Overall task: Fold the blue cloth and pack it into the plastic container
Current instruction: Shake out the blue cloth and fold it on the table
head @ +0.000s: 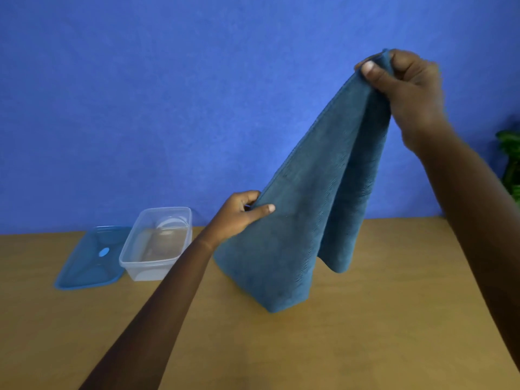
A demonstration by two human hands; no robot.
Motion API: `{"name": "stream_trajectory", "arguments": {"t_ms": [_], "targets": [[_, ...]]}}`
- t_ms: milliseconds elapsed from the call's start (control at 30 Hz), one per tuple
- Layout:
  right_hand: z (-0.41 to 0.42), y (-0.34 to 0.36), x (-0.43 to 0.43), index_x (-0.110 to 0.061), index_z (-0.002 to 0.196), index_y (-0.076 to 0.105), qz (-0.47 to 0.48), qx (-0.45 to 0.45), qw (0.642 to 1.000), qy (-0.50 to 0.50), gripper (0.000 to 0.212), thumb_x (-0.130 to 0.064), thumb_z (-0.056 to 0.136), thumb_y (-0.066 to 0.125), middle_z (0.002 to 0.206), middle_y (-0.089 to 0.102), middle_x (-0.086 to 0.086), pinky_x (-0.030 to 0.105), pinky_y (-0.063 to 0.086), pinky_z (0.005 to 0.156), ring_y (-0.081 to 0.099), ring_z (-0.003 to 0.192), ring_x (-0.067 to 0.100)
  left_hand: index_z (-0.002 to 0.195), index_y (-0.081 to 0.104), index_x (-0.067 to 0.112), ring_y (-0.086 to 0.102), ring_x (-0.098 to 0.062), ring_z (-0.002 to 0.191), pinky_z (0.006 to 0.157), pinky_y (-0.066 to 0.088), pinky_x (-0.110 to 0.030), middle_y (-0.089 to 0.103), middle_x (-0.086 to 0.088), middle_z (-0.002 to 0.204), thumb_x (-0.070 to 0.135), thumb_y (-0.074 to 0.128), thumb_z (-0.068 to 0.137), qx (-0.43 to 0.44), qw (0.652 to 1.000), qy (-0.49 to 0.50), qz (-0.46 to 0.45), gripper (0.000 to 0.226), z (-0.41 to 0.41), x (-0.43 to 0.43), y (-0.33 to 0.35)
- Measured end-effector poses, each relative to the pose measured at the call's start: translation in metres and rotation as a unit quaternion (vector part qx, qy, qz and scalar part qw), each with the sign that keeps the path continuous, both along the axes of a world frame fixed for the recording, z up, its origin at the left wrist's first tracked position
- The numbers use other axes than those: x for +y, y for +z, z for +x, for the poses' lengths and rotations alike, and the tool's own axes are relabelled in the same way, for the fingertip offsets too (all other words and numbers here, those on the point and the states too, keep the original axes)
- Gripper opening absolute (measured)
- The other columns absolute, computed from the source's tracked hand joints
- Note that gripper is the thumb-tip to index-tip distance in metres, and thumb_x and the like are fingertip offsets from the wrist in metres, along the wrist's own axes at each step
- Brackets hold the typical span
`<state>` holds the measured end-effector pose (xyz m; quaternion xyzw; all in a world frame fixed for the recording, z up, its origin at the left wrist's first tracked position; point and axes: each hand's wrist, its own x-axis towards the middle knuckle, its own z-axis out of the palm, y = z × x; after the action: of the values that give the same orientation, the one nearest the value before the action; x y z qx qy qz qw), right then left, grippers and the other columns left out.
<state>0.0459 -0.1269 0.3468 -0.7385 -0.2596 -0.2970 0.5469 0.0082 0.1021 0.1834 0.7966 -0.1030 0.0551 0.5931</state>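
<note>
You're early on: your right hand (pixel 405 80) pinches the blue cloth (pixel 304 220) high, your left hand (pixel 239 215) grips its left edge lower, hem brushing the table (pixel 394 319). All folding remains; the plastic container (pixel 157 243) sits empty, far left, lid (pixel 90 257) beside it.

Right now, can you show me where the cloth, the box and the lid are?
cloth (pixel 306 220), head view, middle of the hanging fabric
box (pixel 132 261), head view, its near left rim
lid (pixel 84 263), head view, its flat middle, left of the box
</note>
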Motion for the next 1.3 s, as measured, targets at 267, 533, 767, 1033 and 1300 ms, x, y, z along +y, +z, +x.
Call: {"name": "stream_trajectory", "arguments": {"t_ms": [267, 533, 767, 1033, 1300], "targets": [[0.012, -0.013, -0.027, -0.005, 0.082, 0.068, -0.087, -0.001, 0.975, -0.206, 0.027, -0.031, 0.082, 0.061, 0.053, 0.054, -0.016, 0.006, 0.032, 0.056, 0.047, 0.051, -0.013, 0.061, 0.046, 0.010, 0.031, 0.002, 0.045, 0.050, 0.026, -0.018, 0.033, -0.002, 0.058, 0.008, 0.058, 0.090, -0.046, 0.994, 0.097, 0.006, 0.031, -0.001, 0.015, 0.013], [-0.006, -0.061, 0.025, -0.010, 0.087, 0.073, -0.160, 0.099, 0.979, -0.076, 0.012, -0.020, 0.082, 0.067, 0.075, 0.063, -0.003, -0.001, 0.037, 0.054, 0.050, 0.049, -0.018, 0.064, 0.054, 0.008, 0.035, -0.012, 0.053, 0.055, 0.029, -0.027, 0.042, -0.002, 0.057, 0.019, 0.061, 0.088, -0.094, 0.991, 0.095, 0.013, 0.027, -0.001, -0.016, 0.054], [-0.019, -0.084, 0.062, 0.018, 0.092, 0.057, -0.104, 0.201, 0.973, 0.035, 0.046, -0.027, 0.094, 0.050, 0.075, 0.055, 0.027, 0.058, 0.050, 0.081, 0.052, 0.070, 0.030, 0.066, 0.054, 0.010, 0.040, -0.018, 0.065, 0.063, 0.031, -0.030, 0.047, -0.011, 0.066, 0.021, 0.059, 0.089, -0.076, 0.993, 0.084, 0.027, 0.026, -0.002, -0.034, 0.072], [-0.018, -0.091, 0.058, -0.008, 0.092, 0.068, -0.087, 0.224, 0.969, 0.063, 0.011, -0.012, 0.082, 0.068, 0.091, 0.067, 0.017, 0.048, 0.054, 0.086, 0.063, 0.089, 0.030, 0.076, 0.056, 0.008, 0.047, -0.018, 0.074, 0.069, 0.037, -0.029, 0.053, -0.006, 0.072, 0.012, 0.048, 0.095, -0.063, 0.996, 0.058, -0.019, 0.022, -0.007, -0.031, 0.067], [0.000, -0.070, 0.034, -0.005, 0.095, 0.071, -0.066, 0.131, 0.983, -0.110, 0.018, -0.007, 0.080, 0.062, 0.078, 0.058, 0.005, 0.011, 0.035, 0.052, 0.049, 0.073, 0.015, 0.092, 0.056, 0.015, 0.057, -0.016, 0.076, 0.075, 0.048, -0.035, 0.061, -0.001, 0.081, 0.013, 0.063, 0.087, -0.037, 0.996, 0.018, 0.075, 0.009, -0.004, -0.025, 0.031]]}}
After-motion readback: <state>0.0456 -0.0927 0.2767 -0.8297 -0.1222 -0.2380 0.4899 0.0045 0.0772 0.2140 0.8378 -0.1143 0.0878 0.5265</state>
